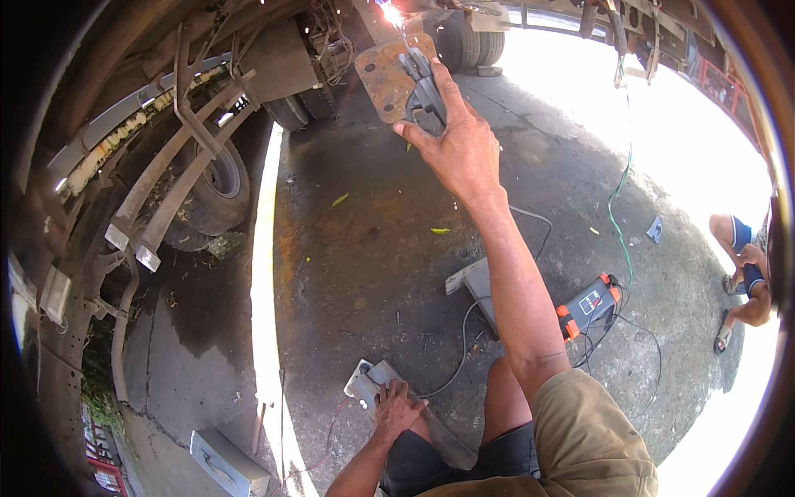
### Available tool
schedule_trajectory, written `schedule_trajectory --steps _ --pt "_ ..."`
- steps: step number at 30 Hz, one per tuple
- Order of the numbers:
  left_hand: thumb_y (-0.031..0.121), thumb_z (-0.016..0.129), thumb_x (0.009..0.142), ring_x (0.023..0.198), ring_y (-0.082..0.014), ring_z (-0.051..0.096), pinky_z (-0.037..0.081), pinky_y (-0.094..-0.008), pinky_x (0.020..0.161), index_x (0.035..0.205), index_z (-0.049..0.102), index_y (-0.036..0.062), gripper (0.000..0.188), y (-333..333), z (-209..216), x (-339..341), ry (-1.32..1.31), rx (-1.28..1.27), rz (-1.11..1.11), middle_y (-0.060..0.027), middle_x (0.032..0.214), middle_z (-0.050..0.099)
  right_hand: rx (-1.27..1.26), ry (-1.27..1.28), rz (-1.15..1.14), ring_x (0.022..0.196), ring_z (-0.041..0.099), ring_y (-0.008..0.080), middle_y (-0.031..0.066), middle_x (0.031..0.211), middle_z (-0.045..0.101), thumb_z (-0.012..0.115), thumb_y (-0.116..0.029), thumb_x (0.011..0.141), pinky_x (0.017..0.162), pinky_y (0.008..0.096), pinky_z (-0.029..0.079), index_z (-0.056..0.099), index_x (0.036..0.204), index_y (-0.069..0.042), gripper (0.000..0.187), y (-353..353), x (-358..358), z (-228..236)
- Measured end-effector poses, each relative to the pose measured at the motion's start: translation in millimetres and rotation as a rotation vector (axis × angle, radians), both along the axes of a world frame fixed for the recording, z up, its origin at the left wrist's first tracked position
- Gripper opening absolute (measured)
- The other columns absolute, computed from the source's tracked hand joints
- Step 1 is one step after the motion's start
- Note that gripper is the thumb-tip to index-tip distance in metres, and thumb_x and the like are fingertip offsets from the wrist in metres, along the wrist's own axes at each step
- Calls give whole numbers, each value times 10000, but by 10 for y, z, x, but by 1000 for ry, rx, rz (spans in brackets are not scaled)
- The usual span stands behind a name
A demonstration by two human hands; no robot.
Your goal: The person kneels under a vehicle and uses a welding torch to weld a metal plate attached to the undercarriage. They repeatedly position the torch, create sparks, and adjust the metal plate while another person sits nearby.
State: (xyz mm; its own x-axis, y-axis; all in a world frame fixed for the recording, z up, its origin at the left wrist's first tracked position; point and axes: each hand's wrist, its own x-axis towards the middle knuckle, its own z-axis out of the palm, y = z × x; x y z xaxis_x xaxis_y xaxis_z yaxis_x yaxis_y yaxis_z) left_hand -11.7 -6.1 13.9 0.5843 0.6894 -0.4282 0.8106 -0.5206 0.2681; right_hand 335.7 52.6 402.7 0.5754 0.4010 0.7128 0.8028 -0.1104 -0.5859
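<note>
My right hand point(458, 145) is raised overhead and gripped on a dark welding electrode holder point(424, 83). Its tip points up at a rusty, drilled steel plate point(383, 74) on the underside of a truck. A bright arc with sparks point(391, 14) glows just above the plate. My left hand point(396, 408) is low, by my knee. It grips a long grey flat metal piece point(370, 381) that slants across my dark shorts. A thin cable runs from that spot over the concrete.
An orange and black welding machine point(591, 305) sits on the concrete with cables and a green wire point(617, 207). A truck wheel point(220, 184) and leaf springs point(157, 190) are at left, with a grey plate point(469, 280) and a grey box point(227, 464) on the ground. Another person point(744, 273) squats at right.
</note>
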Motion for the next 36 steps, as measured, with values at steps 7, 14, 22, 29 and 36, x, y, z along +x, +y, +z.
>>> schedule_trajectory --steps 7,14,22,29,36 --pt "682 649 917 1588 -483 215 243 -619 1267 1611 438 79 943 0 -3 -4 8 6 3 -232 1710 293 -10 -11 -25 913 763 311 144 1141 768 881 -439 833 825 482 615 334 1660 -309 1001 20 7 -2" --pt "678 657 914 1582 -486 229 254 -624 1260 1609 440 78 943 2 -17 0 0 16 -3 -233 1703 307 -18 -14 -35 926 759 333 141 1115 750 871 -443 840 808 493 613 328 1658 -315 990 27 23 3" --pt "671 671 909 1569 -492 254 268 -629 1252 1595 458 72 936 -7 -13 2 -10 29 -2 -225 1692 325 -30 -9 -46 1041 756 340 130 1234 747 875 -433 837 860 501 616 336 1652 -308 985 25 5 3" --pt "672 671 908 1573 -500 240 261 -632 1253 1597 453 67 943 0 -47 -16 -11 30 -3 -240 1689 329 -50 -3 -57 1020 762 321 131 1192 753 877 -430 834 840 492 617 329 1657 -316 995 25 -24 20" --pt "669 671 904 1572 -503 243 260 -637 1252 1595 459 68 939 3 -66 -18 -32 27 -3 -242 1695 321 -69 10 -59 999 760 340 133 1192 753 870 -438 838 840 505 612 316 1662 -322 1000 8 -2 49"
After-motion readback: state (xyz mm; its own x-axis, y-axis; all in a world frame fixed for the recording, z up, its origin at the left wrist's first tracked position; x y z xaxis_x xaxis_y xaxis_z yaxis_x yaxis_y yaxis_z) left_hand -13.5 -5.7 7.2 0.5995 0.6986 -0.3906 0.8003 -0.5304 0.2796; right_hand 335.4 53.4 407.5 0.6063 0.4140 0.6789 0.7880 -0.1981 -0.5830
